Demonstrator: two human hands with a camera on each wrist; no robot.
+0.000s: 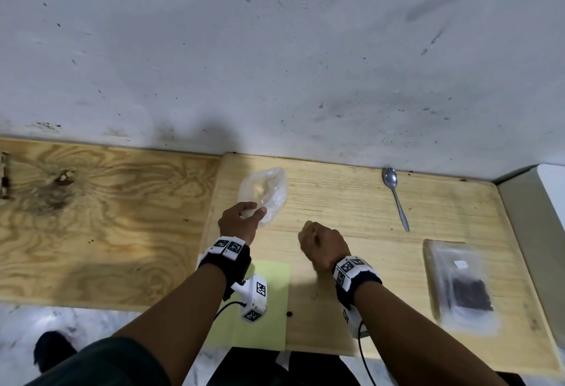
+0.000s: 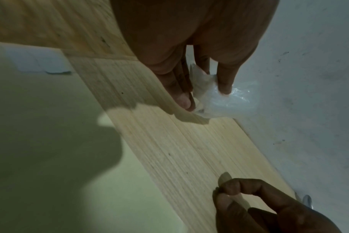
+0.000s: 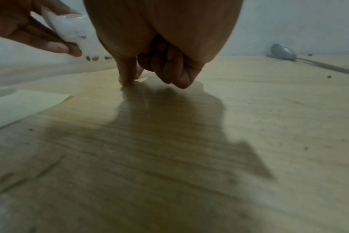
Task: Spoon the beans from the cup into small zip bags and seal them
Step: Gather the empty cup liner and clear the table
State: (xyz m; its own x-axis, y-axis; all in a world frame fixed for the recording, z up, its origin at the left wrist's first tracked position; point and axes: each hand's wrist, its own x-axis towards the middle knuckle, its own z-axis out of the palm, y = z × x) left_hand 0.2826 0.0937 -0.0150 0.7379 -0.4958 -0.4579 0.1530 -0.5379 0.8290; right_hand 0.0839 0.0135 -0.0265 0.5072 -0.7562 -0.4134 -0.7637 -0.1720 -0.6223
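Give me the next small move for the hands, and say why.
Probably bring the right hand over to the crumpled clear plastic bag that the left hand pinches, to open its mouth: the metal spoon lies untouched, and the right hand seems to pinch only a pale scrap.

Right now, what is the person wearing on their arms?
Both forearms are bare, without sleeves. Each wrist has a black band topped with white blocks bearing black-and-white square codes. A white camera box with a black cable hangs under the left wrist; another sits under the right.

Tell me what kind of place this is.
Probably a makeshift home workbench: bare plywood boards pushed against a scuffed white wall, with a spoon and a bagged batch of beans laid out.
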